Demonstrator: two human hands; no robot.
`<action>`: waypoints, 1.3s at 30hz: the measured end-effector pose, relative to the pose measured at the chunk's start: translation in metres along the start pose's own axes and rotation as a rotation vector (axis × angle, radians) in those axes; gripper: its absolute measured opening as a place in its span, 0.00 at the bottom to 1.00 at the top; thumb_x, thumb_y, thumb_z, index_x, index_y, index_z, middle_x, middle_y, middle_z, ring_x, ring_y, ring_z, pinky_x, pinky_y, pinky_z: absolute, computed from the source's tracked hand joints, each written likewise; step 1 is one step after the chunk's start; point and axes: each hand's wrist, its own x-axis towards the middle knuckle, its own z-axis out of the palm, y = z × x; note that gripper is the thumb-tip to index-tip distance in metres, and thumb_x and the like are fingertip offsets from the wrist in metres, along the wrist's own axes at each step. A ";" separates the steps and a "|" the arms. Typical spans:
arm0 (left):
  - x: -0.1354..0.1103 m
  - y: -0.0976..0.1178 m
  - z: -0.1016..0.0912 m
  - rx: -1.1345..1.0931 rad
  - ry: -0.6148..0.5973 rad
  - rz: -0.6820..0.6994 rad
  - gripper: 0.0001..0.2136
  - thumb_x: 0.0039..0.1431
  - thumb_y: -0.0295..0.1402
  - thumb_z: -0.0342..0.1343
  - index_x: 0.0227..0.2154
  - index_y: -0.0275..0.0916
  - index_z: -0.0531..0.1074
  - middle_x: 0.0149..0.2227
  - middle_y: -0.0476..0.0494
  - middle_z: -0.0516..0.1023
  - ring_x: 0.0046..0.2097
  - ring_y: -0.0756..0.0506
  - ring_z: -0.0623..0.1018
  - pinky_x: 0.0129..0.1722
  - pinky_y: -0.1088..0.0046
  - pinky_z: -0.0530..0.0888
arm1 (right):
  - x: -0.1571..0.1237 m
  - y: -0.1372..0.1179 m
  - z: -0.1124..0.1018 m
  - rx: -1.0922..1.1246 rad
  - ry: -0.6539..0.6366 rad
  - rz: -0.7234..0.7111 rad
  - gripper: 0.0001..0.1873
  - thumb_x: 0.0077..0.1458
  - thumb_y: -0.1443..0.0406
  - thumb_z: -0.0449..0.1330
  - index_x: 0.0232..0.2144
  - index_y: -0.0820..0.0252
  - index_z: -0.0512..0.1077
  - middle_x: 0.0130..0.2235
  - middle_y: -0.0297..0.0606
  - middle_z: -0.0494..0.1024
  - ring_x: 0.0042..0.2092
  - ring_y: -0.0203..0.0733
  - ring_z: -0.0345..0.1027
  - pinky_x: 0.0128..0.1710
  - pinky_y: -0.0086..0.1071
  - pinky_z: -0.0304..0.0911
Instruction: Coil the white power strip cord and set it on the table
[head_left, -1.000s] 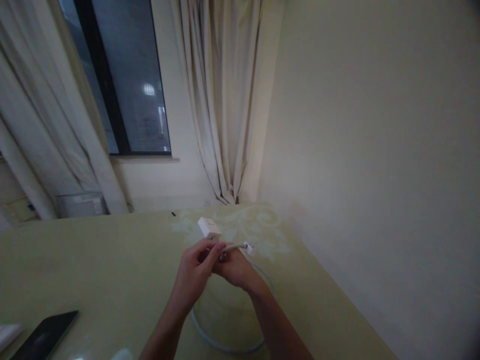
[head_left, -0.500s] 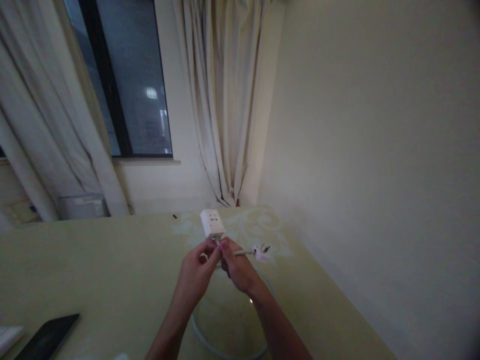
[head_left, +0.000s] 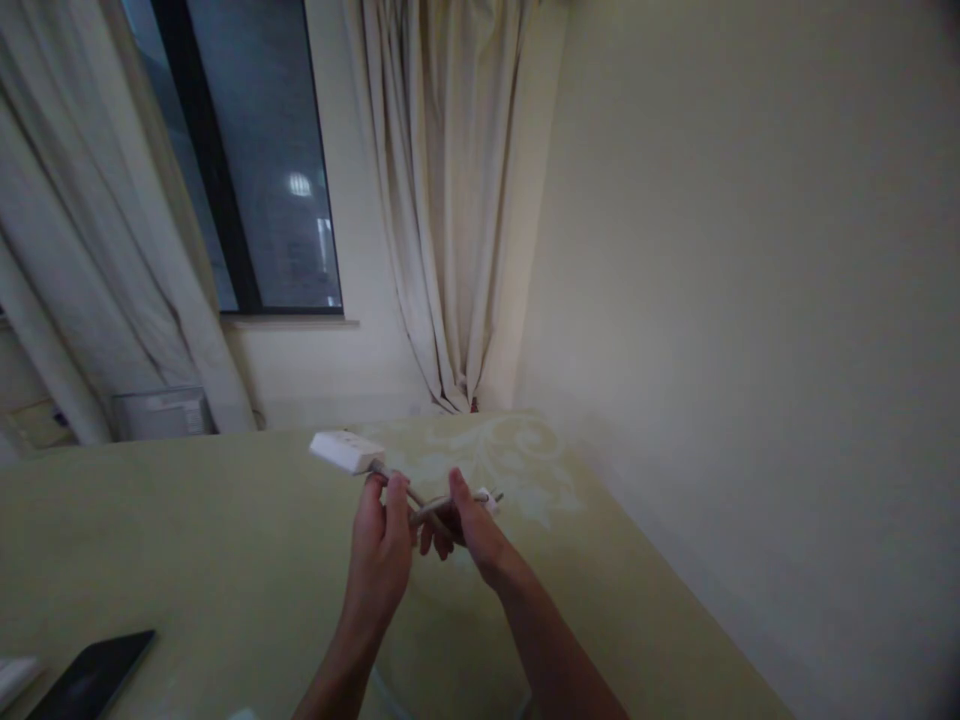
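White object (head_left: pixel 15 680): cut off by the left edge; what it is cannot be told.
Dark flat device (head_left: pixel 94 675): on the worktop (head_left: pixel 225 560), just beside the white object, its near end out of view.
Left curtain (head_left: pixel 112 250): pale, hanging in slanting folds and overlapping the window.
Grey box (head_left: pixel 161 412): at the foot of that curtain, past the far edge of the worktop.
Window (head_left: pixel 262 150): dark frame, dim glass, a small bright patch in the pane.
Socket block (head_left: pixel 345 452): white, lying at a slant in front of the worktop's far edge, its right end toward the hands; whether it touches the worktop cannot be told.
Left hand (head_left: pixel 381 540): pinching the cable (head_left: pixel 431 508) between thumb and fingers, just beside the socket block.
Cable: grey-white; two lengths cross between the hands, and part of a loop shows low down, near the bottom edge.
Right curtain (head_left: pixel 446 200): gathered, narrowing toward its foot behind the worktop.
Right hand (head_left: pixel 480 540): gripping the cable near its other end, thumb on top, fingers curled below and partly hidden.
Plug (head_left: pixel 491 501): white, just beyond the right thumb, prongs pointing right.
Leaf pattern (head_left: pixel 517 450): pale swirls on the worktop's far right corner.
Wall (head_left: pixel 735 300): plain, along the right side.
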 end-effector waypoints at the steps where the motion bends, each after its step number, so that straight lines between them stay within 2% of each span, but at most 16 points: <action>1: 0.000 0.000 -0.001 -0.010 -0.016 0.000 0.20 0.67 0.55 0.52 0.34 0.41 0.67 0.18 0.57 0.64 0.19 0.50 0.67 0.19 0.77 0.67 | 0.003 0.003 -0.001 -0.023 0.002 0.005 0.58 0.56 0.25 0.30 0.26 0.63 0.80 0.20 0.38 0.71 0.25 0.36 0.62 0.28 0.30 0.55; 4: 0.001 -0.001 -0.001 -0.112 -0.113 -0.018 0.20 0.67 0.54 0.54 0.39 0.39 0.69 0.21 0.56 0.68 0.20 0.50 0.69 0.20 0.75 0.69 | 0.010 0.010 -0.005 -0.050 -0.033 -0.002 0.62 0.50 0.24 0.20 0.19 0.61 0.76 0.20 0.40 0.71 0.27 0.38 0.64 0.34 0.32 0.59; 7: -0.001 -0.002 0.001 -0.220 -0.205 -0.038 0.21 0.64 0.51 0.61 0.48 0.39 0.67 0.33 0.49 0.78 0.24 0.50 0.74 0.23 0.73 0.75 | 0.013 0.009 -0.007 -0.025 -0.079 0.022 0.62 0.47 0.25 0.14 0.16 0.60 0.72 0.19 0.40 0.69 0.26 0.39 0.63 0.35 0.33 0.62; 9: -0.003 -0.003 0.002 -0.223 -0.225 -0.034 0.24 0.63 0.48 0.64 0.53 0.40 0.65 0.39 0.46 0.79 0.26 0.50 0.76 0.25 0.72 0.76 | 0.012 0.008 -0.009 -0.032 -0.057 0.042 0.61 0.48 0.26 0.14 0.15 0.60 0.70 0.19 0.40 0.69 0.25 0.38 0.63 0.34 0.33 0.62; 16: -0.004 0.000 -0.001 -0.128 -0.203 0.043 0.21 0.66 0.45 0.59 0.56 0.41 0.67 0.40 0.44 0.79 0.30 0.49 0.78 0.24 0.76 0.74 | 0.012 0.014 -0.011 -0.097 -0.021 0.124 0.62 0.50 0.25 0.19 0.18 0.63 0.75 0.20 0.45 0.74 0.22 0.38 0.68 0.28 0.31 0.62; 19: -0.005 0.001 0.000 -0.094 -0.193 0.074 0.21 0.67 0.44 0.59 0.58 0.41 0.67 0.42 0.43 0.80 0.27 0.51 0.73 0.24 0.76 0.71 | 0.011 0.013 -0.005 -0.154 0.143 0.159 0.58 0.56 0.27 0.23 0.18 0.62 0.73 0.20 0.46 0.75 0.22 0.40 0.70 0.27 0.32 0.65; 22: -0.006 0.001 0.001 -0.066 -0.179 0.083 0.22 0.66 0.43 0.59 0.59 0.41 0.68 0.43 0.42 0.81 0.25 0.51 0.71 0.24 0.75 0.70 | 0.003 0.002 0.000 -0.503 0.405 0.123 0.50 0.67 0.34 0.30 0.19 0.59 0.74 0.24 0.50 0.79 0.28 0.46 0.76 0.33 0.35 0.66; 25: -0.007 0.002 0.001 -0.042 -0.174 0.092 0.22 0.67 0.43 0.59 0.59 0.41 0.68 0.43 0.42 0.82 0.26 0.51 0.71 0.25 0.75 0.70 | -0.006 -0.011 0.001 -0.914 0.629 0.093 0.39 0.72 0.43 0.40 0.30 0.60 0.77 0.31 0.55 0.82 0.35 0.53 0.78 0.37 0.38 0.62; 27: -0.009 0.003 0.001 -0.030 -0.167 0.100 0.22 0.67 0.43 0.59 0.59 0.41 0.68 0.43 0.42 0.82 0.27 0.50 0.73 0.27 0.74 0.71 | -0.011 -0.019 0.001 -0.997 0.687 0.055 0.30 0.73 0.46 0.44 0.40 0.60 0.77 0.32 0.51 0.83 0.34 0.52 0.77 0.35 0.37 0.58; 29: -0.010 0.004 0.001 -0.029 -0.157 0.103 0.22 0.67 0.43 0.59 0.59 0.41 0.68 0.43 0.42 0.82 0.29 0.50 0.75 0.27 0.74 0.72 | -0.013 -0.022 0.001 -0.960 0.666 -0.043 0.26 0.74 0.49 0.45 0.43 0.58 0.76 0.31 0.45 0.81 0.32 0.48 0.75 0.34 0.35 0.54; 31: -0.011 0.005 0.001 -0.048 -0.143 0.098 0.22 0.66 0.43 0.60 0.59 0.42 0.68 0.43 0.42 0.83 0.30 0.49 0.76 0.27 0.75 0.72 | -0.015 -0.024 0.004 -0.866 0.619 -0.158 0.27 0.75 0.50 0.43 0.38 0.57 0.75 0.29 0.42 0.79 0.30 0.44 0.72 0.34 0.34 0.54; 34: -0.011 0.005 0.002 -0.101 -0.113 0.093 0.22 0.65 0.43 0.62 0.58 0.42 0.69 0.40 0.43 0.83 0.28 0.50 0.76 0.24 0.76 0.70 | -0.018 -0.022 0.010 -0.657 0.506 -0.363 0.31 0.76 0.50 0.41 0.36 0.58 0.77 0.34 0.43 0.81 0.38 0.44 0.74 0.40 0.34 0.62; 35: -0.010 0.005 0.002 -0.115 -0.098 0.092 0.22 0.64 0.43 0.63 0.57 0.42 0.69 0.39 0.44 0.82 0.27 0.50 0.76 0.23 0.76 0.70 | -0.019 -0.021 0.012 -0.591 0.457 -0.430 0.30 0.76 0.51 0.42 0.40 0.58 0.78 0.40 0.45 0.82 0.44 0.45 0.76 0.46 0.35 0.65; 37: -0.008 0.004 0.001 -0.122 -0.058 0.087 0.22 0.63 0.44 0.64 0.57 0.42 0.70 0.38 0.45 0.83 0.27 0.49 0.77 0.23 0.76 0.71 | -0.021 -0.018 0.013 -0.475 0.324 -0.509 0.25 0.75 0.54 0.45 0.54 0.58 0.77 0.55 0.48 0.80 0.57 0.47 0.74 0.57 0.39 0.66; 38: -0.007 0.004 0.000 -0.116 -0.033 0.081 0.23 0.62 0.44 0.65 0.56 0.41 0.71 0.38 0.45 0.83 0.28 0.48 0.79 0.23 0.76 0.72 | -0.021 -0.015 0.013 -0.430 0.247 -0.520 0.24 0.74 0.55 0.49 0.62 0.57 0.71 0.61 0.49 0.76 0.61 0.48 0.71 0.60 0.41 0.66; 39: -0.006 0.004 -0.001 -0.108 -0.007 0.077 0.23 0.61 0.45 0.66 0.54 0.41 0.72 0.38 0.44 0.84 0.30 0.46 0.81 0.24 0.75 0.74 | -0.021 -0.013 0.012 -0.405 0.172 -0.525 0.28 0.71 0.57 0.54 0.69 0.56 0.63 0.66 0.49 0.71 0.65 0.49 0.68 0.62 0.43 0.67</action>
